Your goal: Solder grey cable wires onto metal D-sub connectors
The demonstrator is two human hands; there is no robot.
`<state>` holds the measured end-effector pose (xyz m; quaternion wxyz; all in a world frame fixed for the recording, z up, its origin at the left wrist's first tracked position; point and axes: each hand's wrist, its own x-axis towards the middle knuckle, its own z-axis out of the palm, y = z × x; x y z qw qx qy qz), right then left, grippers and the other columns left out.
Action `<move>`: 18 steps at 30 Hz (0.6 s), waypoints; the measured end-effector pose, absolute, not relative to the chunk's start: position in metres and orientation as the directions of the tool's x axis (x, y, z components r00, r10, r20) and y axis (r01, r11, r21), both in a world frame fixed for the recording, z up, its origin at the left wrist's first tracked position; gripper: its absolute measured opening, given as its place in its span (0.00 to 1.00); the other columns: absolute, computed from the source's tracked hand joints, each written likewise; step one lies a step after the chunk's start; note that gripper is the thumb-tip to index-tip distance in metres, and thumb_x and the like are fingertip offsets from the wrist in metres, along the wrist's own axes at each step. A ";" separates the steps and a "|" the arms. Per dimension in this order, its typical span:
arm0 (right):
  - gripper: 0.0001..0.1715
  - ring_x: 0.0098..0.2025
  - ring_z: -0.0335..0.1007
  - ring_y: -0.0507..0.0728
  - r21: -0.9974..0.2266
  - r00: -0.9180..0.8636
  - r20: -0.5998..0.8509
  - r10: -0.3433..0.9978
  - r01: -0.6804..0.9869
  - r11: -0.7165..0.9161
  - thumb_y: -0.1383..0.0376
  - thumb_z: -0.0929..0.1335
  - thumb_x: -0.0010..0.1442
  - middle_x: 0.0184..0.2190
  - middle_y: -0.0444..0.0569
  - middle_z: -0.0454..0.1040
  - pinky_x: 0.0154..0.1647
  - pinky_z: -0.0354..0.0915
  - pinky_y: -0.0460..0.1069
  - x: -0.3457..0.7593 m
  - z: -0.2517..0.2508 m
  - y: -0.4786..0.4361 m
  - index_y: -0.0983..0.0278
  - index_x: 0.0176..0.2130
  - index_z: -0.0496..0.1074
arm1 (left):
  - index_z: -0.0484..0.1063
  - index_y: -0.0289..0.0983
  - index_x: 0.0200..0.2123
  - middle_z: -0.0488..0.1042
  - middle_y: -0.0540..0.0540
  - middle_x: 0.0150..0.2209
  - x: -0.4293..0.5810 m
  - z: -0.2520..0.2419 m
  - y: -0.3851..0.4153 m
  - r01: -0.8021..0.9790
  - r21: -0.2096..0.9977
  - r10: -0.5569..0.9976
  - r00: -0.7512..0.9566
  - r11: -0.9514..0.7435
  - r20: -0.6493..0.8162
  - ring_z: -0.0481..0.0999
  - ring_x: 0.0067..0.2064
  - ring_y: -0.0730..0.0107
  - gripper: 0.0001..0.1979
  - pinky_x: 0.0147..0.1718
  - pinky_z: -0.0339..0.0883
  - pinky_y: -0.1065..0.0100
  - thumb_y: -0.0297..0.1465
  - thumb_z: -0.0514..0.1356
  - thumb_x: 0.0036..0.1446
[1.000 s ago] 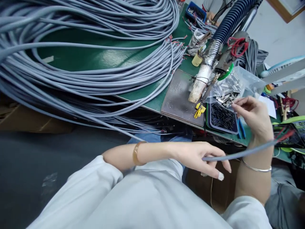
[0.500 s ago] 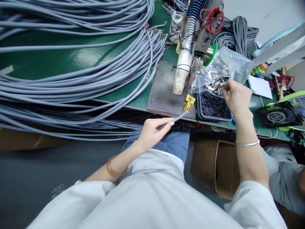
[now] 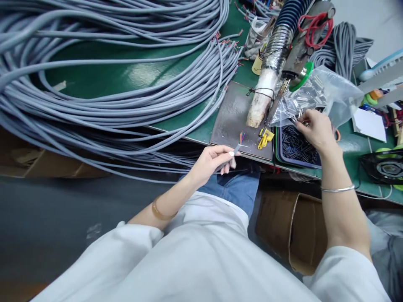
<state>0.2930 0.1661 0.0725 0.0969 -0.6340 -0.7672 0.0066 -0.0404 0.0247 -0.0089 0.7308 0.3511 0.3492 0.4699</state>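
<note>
My left hand (image 3: 212, 163) is closed round a grey cable (image 3: 237, 149) close to its stripped end. Several thin coloured wires (image 3: 242, 137) fan out from that end, above the front edge of the dark board. Over the black tray, my right hand (image 3: 318, 129) pinches a small metal connector (image 3: 294, 120) between thumb and fingers. Beside it lies a clear plastic bag (image 3: 341, 94) with several metal connectors inside. Short black tubes (image 3: 297, 144) fill the tray (image 3: 299, 163) below. A yellow clip-like tool (image 3: 265, 138) rests on the board (image 3: 231, 111) between my hands.
Large bundles of grey cable (image 3: 151, 109) cover the left of the green bench. A hose with a white nozzle (image 3: 260, 102) and a soldering iron (image 3: 278, 100) reach over the board. At right stand a black fan (image 3: 385, 167) and a white pad (image 3: 369, 124). Below is a cardboard box (image 3: 291, 228).
The view has shifted, so the bench sits further right. My right hand has drawn a metal connector away from the pile. The cable end in my left hand now points more upward, its wires spread.
</note>
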 end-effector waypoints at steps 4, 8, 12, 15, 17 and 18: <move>0.04 0.39 0.66 0.56 -0.134 -0.127 0.317 0.940 0.975 0.177 0.67 0.68 0.59 0.38 0.52 0.75 0.43 0.59 0.51 0.294 0.073 0.152 0.60 0.33 0.66 | 0.77 0.34 0.47 0.81 0.46 0.29 -0.034 -0.011 0.028 -0.468 0.828 0.936 0.304 0.308 -0.176 0.61 0.17 0.84 0.17 0.15 0.49 0.77 0.36 0.69 0.56; 0.04 0.38 0.69 0.58 -0.146 -0.105 0.260 0.960 0.978 0.147 0.66 0.70 0.56 0.36 0.52 0.77 0.44 0.61 0.53 0.298 0.070 0.149 0.61 0.32 0.68 | 0.80 0.35 0.45 0.76 0.51 0.23 -0.024 -0.013 0.028 -0.420 0.888 0.968 0.231 0.189 -0.097 0.65 0.20 0.81 0.16 0.18 0.54 0.77 0.36 0.70 0.55; 0.06 0.34 0.72 0.59 -0.197 -0.071 0.189 0.979 0.974 0.109 0.64 0.72 0.55 0.30 0.48 0.78 0.42 0.63 0.54 0.299 0.066 0.157 0.60 0.29 0.71 | 0.84 0.36 0.40 0.81 0.46 0.30 -0.010 -0.003 0.018 -0.107 0.983 0.977 0.135 -0.149 0.163 0.75 0.30 0.74 0.09 0.31 0.67 0.72 0.34 0.69 0.58; 0.06 0.34 0.73 0.59 -0.227 -0.086 0.156 0.984 0.966 0.121 0.63 0.72 0.54 0.29 0.48 0.79 0.41 0.63 0.53 0.297 0.067 0.160 0.60 0.29 0.72 | 0.84 0.36 0.40 0.82 0.44 0.32 0.004 0.007 0.004 0.044 0.932 0.901 0.277 -0.359 0.333 0.76 0.32 0.72 0.09 0.36 0.67 0.70 0.32 0.64 0.63; 0.06 0.34 0.73 0.59 -0.241 -0.100 0.138 0.985 0.962 0.131 0.62 0.72 0.54 0.29 0.48 0.79 0.40 0.63 0.53 0.296 0.069 0.159 0.60 0.29 0.72 | 0.83 0.34 0.39 0.80 0.44 0.30 0.014 0.010 -0.005 -0.031 0.957 0.852 0.447 -0.289 0.272 0.75 0.30 0.72 0.11 0.34 0.66 0.71 0.33 0.61 0.65; 0.06 0.34 0.73 0.59 -0.246 -0.107 0.128 0.986 0.960 0.136 0.62 0.72 0.54 0.29 0.48 0.79 0.40 0.63 0.53 0.296 0.070 0.159 0.60 0.29 0.72 | 0.82 0.33 0.38 0.79 0.45 0.28 0.019 0.009 -0.008 -0.096 0.981 0.818 0.541 -0.170 0.195 0.73 0.28 0.73 0.13 0.31 0.65 0.71 0.35 0.60 0.66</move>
